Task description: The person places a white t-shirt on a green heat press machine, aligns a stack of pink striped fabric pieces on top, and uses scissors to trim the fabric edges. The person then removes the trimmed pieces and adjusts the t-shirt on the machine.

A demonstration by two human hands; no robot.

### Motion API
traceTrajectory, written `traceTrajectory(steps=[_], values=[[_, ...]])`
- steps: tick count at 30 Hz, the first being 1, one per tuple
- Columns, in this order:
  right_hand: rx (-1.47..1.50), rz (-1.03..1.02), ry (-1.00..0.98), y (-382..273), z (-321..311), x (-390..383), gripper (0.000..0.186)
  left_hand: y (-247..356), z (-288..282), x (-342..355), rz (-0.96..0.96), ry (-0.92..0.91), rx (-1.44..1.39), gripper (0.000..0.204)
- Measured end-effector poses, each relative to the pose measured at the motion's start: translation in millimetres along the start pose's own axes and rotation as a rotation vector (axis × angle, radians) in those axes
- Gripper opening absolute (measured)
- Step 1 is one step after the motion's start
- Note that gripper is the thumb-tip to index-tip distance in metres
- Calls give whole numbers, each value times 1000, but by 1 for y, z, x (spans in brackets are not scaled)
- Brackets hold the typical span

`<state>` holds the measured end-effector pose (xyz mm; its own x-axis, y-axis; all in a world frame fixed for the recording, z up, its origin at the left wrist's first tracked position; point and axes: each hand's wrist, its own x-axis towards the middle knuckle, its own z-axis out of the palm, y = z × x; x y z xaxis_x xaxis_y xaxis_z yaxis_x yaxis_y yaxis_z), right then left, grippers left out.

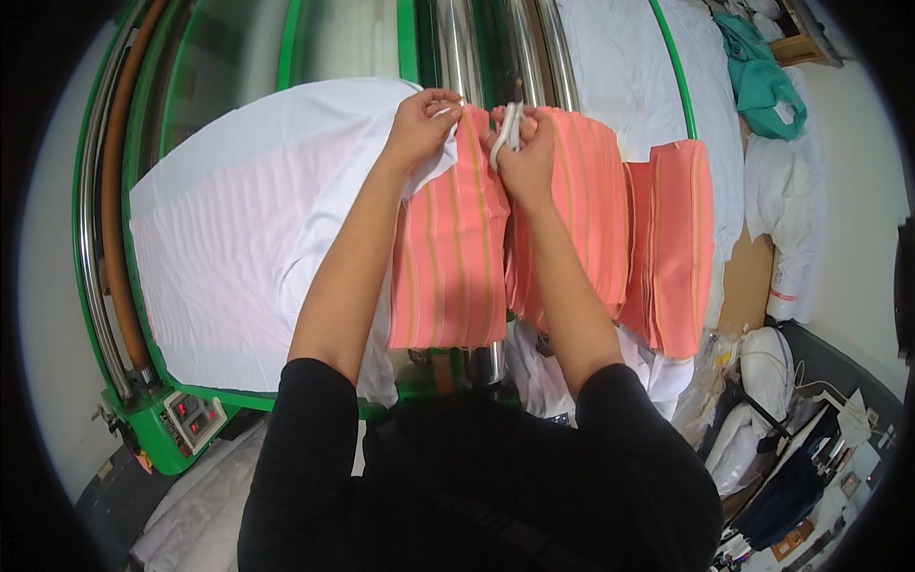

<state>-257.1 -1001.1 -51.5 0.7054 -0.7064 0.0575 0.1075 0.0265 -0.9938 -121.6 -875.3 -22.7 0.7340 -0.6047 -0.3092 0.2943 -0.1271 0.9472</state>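
Observation:
My left hand (427,124) pinches the corner of a large white cloth (238,210) at the top edge of a coral striped fabric piece (448,267). My right hand (524,162) holds white-handled scissors (507,129), pointing away from me, just right of that edge. My fingertips are partly hidden. A second coral striped stack (581,219) lies beside my right forearm, and a folded coral pile (672,248) sits further right.
A green machine (172,429) with metal rollers (457,48) and a control panel (195,419) spans the bench. White sheeting (620,57), teal cloth (758,86) and white rolls (782,219) lie at the right. Wrapped bundles (195,505) are below.

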Motion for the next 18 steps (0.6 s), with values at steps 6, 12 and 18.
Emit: traceTrajectory(steps=[6, 12, 18], values=[[117, 413, -300, -61, -32, 15, 63, -3, 2, -4, 37, 33, -76, 42], [22, 546, -479, -101, -81, -45, 57, -20, 19, -4, 145, 99, -116, 47], [-45, 668, -527, -108, -110, -59, 59, -33, 23, -1, 263, 169, 102, 54]])
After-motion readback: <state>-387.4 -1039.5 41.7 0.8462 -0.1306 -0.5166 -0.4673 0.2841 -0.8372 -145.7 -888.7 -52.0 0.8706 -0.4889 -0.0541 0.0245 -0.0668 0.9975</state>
